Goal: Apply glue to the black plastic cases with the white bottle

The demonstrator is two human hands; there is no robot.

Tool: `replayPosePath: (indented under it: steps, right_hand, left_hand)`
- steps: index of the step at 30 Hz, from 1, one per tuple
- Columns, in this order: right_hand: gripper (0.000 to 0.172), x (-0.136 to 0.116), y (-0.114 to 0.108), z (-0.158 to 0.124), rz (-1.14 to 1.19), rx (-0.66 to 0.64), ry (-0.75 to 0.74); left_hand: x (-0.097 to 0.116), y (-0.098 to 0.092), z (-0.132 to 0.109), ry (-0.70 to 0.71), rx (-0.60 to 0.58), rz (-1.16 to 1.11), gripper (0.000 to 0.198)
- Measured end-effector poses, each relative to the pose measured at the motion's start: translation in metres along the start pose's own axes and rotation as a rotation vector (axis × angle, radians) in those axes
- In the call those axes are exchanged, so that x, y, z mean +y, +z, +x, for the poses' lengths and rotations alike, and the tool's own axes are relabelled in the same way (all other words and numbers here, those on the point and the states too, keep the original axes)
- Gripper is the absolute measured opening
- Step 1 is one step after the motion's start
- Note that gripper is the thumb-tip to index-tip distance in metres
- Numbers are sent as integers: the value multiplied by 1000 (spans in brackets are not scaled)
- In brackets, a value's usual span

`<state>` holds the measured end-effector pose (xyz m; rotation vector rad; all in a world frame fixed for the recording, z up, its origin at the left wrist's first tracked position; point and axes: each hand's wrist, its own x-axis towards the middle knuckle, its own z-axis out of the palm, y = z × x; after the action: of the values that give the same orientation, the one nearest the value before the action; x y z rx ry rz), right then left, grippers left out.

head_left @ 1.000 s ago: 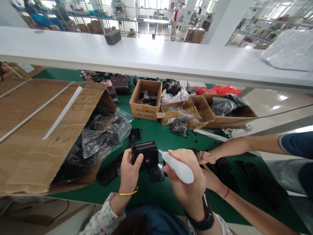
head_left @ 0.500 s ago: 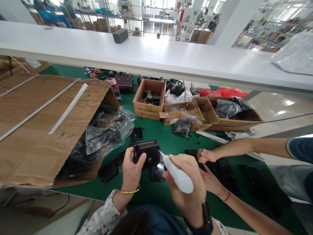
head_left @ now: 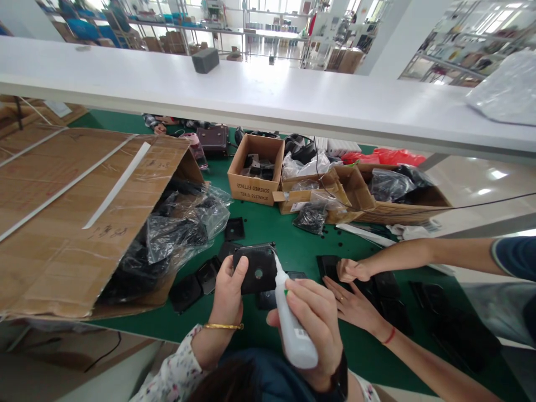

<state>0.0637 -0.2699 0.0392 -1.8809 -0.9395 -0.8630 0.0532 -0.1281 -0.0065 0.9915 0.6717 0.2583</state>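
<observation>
My left hand (head_left: 229, 285) grips a flat black plastic housing (head_left: 256, 272) by its left side, thumb on the face, which has a small round hole. In my right hand (head_left: 312, 312) is a white squeeze bottle (head_left: 293, 329) with a long thin nozzle. The nozzle tip points up at the housing's upper right corner; whether it touches cannot be made out. Behind the bottle, partly hidden, a dark shiny part (head_left: 267, 300) lies on the green table. Several more black parts (head_left: 185, 293) rest left of my left hand, and a square black part (head_left: 234, 229) lies beyond it.
On the right, a co-worker's hands (head_left: 355, 290) work over black parts. A large cardboard box (head_left: 84, 223) with plastic-wrapped pieces fills the left. Smaller cartons (head_left: 256, 190) line the back, under a white shelf (head_left: 268, 92). A bag of small black pieces (head_left: 310, 218) lies before them.
My left hand has turned the housing so its broad face shows more. My right hand and the bottle have shifted slightly left and down, the bottle now more upright. A co-worker's lower hand has moved left.
</observation>
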Motion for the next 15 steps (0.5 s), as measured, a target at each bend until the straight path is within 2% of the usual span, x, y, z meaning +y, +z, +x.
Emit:
replayPosePath:
  steps: [2, 7, 15]
  right_hand:
    - [47, 3, -1, -2, 66, 46, 103]
    - [27, 6, 0, 5, 145, 208, 336]
    - [27, 13, -2, -1, 136, 221, 480]
  left_hand:
    - [3, 2, -2, -39, -3, -22, 50]
    - [9, 5, -5, -57, 5, -42, 51]
    - [9, 4, -4, -69, 18, -42, 51]
